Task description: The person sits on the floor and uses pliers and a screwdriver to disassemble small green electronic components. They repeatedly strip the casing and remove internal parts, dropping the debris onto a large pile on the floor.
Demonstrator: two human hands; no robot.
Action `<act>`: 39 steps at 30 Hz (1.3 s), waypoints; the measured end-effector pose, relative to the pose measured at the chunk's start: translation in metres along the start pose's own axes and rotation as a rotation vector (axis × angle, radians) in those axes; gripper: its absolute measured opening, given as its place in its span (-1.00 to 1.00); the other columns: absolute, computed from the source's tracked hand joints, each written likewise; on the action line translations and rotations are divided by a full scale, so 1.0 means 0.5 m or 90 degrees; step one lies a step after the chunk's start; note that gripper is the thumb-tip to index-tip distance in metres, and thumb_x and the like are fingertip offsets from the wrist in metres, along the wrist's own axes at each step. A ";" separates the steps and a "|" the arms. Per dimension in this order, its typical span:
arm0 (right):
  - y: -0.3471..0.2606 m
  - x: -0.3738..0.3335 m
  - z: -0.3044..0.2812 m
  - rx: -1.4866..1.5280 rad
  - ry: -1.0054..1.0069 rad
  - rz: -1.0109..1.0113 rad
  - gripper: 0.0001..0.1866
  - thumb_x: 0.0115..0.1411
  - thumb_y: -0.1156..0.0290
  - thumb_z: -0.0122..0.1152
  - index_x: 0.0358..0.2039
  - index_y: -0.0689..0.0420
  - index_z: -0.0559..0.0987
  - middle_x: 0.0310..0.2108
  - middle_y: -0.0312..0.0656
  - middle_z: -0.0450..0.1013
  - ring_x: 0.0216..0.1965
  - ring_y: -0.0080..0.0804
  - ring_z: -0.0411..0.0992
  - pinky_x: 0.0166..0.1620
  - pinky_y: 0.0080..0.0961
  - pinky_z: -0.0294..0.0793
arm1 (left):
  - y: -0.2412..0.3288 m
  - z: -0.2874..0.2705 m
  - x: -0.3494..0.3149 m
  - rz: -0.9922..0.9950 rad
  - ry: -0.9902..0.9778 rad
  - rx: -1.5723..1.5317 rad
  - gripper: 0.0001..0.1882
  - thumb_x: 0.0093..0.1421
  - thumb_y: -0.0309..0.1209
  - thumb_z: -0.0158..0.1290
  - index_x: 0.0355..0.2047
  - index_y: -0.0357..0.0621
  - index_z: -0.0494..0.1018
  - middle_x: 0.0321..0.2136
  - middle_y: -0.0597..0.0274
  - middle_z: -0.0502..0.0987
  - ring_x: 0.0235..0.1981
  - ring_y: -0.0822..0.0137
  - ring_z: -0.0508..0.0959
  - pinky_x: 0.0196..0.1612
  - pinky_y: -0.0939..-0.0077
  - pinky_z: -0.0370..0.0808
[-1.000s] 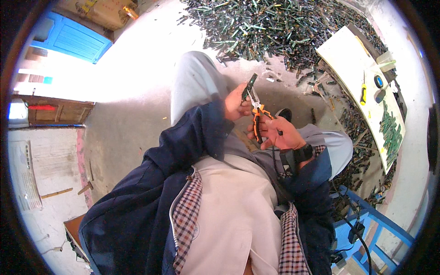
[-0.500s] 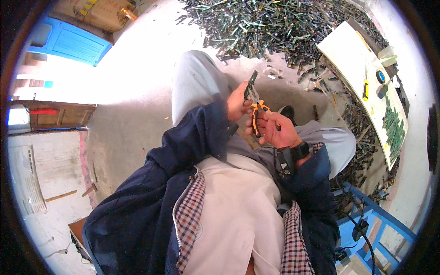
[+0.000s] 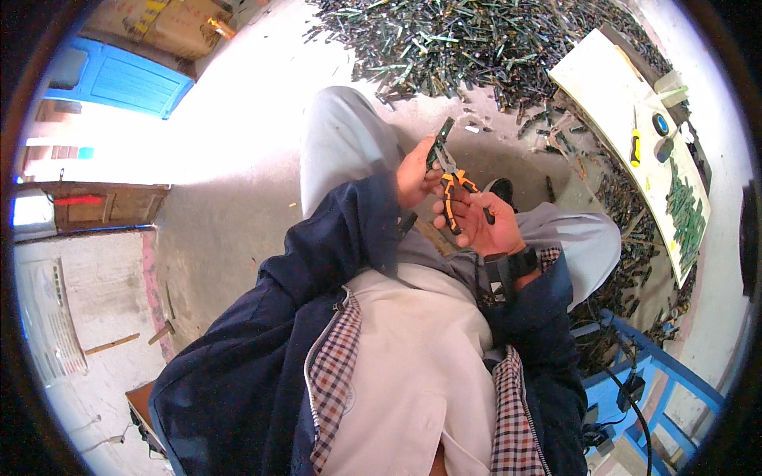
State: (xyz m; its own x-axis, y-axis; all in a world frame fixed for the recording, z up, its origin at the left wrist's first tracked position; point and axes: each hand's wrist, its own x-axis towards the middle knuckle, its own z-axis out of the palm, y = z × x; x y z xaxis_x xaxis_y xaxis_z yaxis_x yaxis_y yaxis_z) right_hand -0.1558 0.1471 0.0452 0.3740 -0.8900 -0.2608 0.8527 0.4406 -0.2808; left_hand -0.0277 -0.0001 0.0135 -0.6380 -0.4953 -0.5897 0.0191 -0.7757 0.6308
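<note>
Floor (image 3: pixel 222 246): grey, spread beneath you, washed out by glare toward your far left.
Pile (image 3: pixel 444 47): dark, thin pieces heaped ahead of you, with more scattered down your right side.
Bench (image 3: pixel 611 91): cream-topped, at your right; it carries loose green strips (image 3: pixel 686 210) toward its near end, with a dark roll (image 3: pixel 660 124) and a clear tub (image 3: pixel 671 89) farther up. You cannot tell its height from here.
Frame (image 3: pixel 665 361): blue bars, low at your right, past your sleeve.
Right hand (image 3: pixel 490 228): turned partly palm up, loosely curled around the pliers (image 3: pixel 452 176); your thumb side lies by one handle, your fingers by the other.
Left hand (image 3: pixel 414 176): closed in a pinch on a dark green strip (image 3: pixel 446 135), in front of your knees.
Pliers: orange and black, handles spread, nose pointing up and a little left at the strip. You seem to be in the middle of working the strip with them; whether the tips grip it or only touch it, you cannot tell.
Screwdriver (image 3: pixel 635 151): yellow-handled, lying on the bench near the roll.
Strip: tilted, its far end poking out beyond your left fingers. The next move, as judged here, calls for a steady pinch there, the tips lined up on the strip, and a firmer right-hand squeeze.
</note>
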 end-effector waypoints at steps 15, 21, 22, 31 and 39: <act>-0.011 -0.013 0.030 -0.072 0.019 0.002 -0.37 0.05 0.27 -0.13 0.16 0.22 0.28 -0.06 -0.07 0.42 -0.15 -0.30 0.45 -0.48 -0.66 0.48 | 0.018 0.018 -0.022 0.027 -0.050 -0.003 -0.61 0.31 0.03 -0.26 -0.51 0.10 0.32 -0.81 0.53 0.12 -0.82 0.58 0.04 -0.73 0.62 -0.08; -0.009 -0.010 0.019 -0.069 0.008 0.016 -0.42 0.05 0.33 -0.12 0.15 0.13 0.30 -0.04 -0.07 0.42 -0.10 -0.22 0.45 -0.40 -0.52 0.53 | 0.022 0.012 -0.025 0.009 -0.060 0.008 -0.63 0.26 0.07 -0.21 -0.49 0.13 0.30 -0.77 0.53 0.13 -0.80 0.58 0.02 -0.70 0.61 -0.07; -0.006 -0.007 0.008 -0.072 0.004 0.018 -0.43 0.06 0.33 -0.11 0.14 0.08 0.31 -0.03 -0.05 0.42 -0.08 -0.16 0.45 -0.38 -0.47 0.56 | 0.021 0.012 -0.025 -0.013 -0.027 0.005 -0.63 0.24 0.09 -0.19 -0.49 0.14 0.31 -0.76 0.53 0.14 -0.79 0.58 0.02 -0.69 0.60 -0.06; -0.006 -0.001 -0.005 -0.069 -0.006 0.026 -0.42 0.04 0.35 -0.10 0.16 0.03 0.29 -0.01 -0.04 0.41 -0.05 -0.09 0.45 -0.33 -0.34 0.54 | 0.011 0.005 -0.008 -0.047 0.032 0.010 -0.63 0.19 0.13 -0.16 -0.47 0.17 0.31 -0.70 0.50 0.17 -0.76 0.55 0.03 -0.63 0.55 -0.02; -0.012 -0.005 -0.005 -0.051 -0.041 0.035 -0.41 0.03 0.42 -0.11 0.17 0.05 0.27 -0.01 0.03 0.40 -0.05 -0.02 0.44 -0.34 -0.33 0.57 | 0.025 0.017 -0.024 -0.037 -0.037 -0.046 -0.65 0.24 0.04 -0.18 -0.53 0.13 0.26 -0.78 0.54 0.09 -0.81 0.57 0.01 -0.68 0.61 -0.04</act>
State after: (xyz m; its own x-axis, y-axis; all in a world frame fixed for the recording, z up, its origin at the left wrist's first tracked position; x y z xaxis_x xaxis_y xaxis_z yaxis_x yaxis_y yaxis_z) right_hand -0.1628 0.1469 0.0453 0.4445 -0.8687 -0.2185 0.7995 0.4947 -0.3407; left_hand -0.0264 -0.0007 0.0326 -0.6836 -0.4264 -0.5923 0.0349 -0.8297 0.5571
